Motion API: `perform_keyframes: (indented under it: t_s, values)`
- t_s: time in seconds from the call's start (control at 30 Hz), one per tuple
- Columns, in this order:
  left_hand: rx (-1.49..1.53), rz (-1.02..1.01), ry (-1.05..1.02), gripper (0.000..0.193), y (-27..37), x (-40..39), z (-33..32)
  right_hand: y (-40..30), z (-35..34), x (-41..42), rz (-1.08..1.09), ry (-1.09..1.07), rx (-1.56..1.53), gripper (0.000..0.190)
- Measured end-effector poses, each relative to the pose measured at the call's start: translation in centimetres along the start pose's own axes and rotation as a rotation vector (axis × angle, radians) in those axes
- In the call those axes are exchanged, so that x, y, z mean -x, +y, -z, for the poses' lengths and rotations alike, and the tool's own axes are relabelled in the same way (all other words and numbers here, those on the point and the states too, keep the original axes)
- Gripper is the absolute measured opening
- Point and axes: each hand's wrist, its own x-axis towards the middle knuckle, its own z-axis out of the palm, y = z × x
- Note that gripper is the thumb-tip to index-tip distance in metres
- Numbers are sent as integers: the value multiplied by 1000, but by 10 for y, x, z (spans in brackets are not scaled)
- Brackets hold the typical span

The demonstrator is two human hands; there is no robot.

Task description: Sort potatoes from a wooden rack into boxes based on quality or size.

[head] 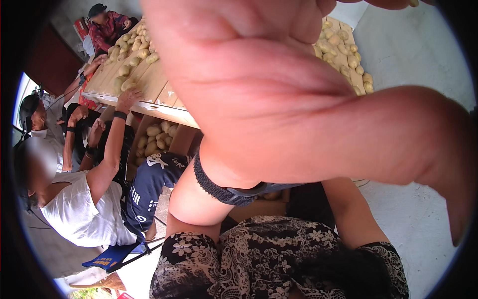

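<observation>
My left hand [254, 97] is raised very close to the camera, with its creased palm side showing. A dark band with a device on it [231, 192] circles the wrist. The fingers are partly cut off at the top edge, so I cannot tell whether they hold anything. My right arm [345, 207] runs up behind the raised hand, and its hand cannot be made out. Fingertips [392, 3] show at the top edge, but whose hand they belong to is unclear. Beyond lie many potatoes [143, 53] on a slatted wooden table [149, 80], largely hidden by my hand.
At left, a seated person in a white top [84, 213] rests a hand on the table edge near a potato. Another person [48, 108] sits behind, and one in red [108, 30] is at the far end. Potatoes fill a box [185, 138] under the table. A pale wall [403, 56] stands right.
</observation>
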Motion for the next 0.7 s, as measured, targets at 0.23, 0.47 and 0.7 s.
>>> perform_keyframes:
  t_s: [0.23, 0.47, 0.7]
  values:
    - [27, 6, 47, 69, -10, -4, 9, 3, -5, 0, 1, -4, 27, 55]
    - [15, -5, 20, 70, -9, -5, 4, -4, 9, 2, -23, -35, 32, 56]
    - [-35, -37, -85, 70, -4, -10, -11, -2, 23, -1, 48, -157, -121, 57]
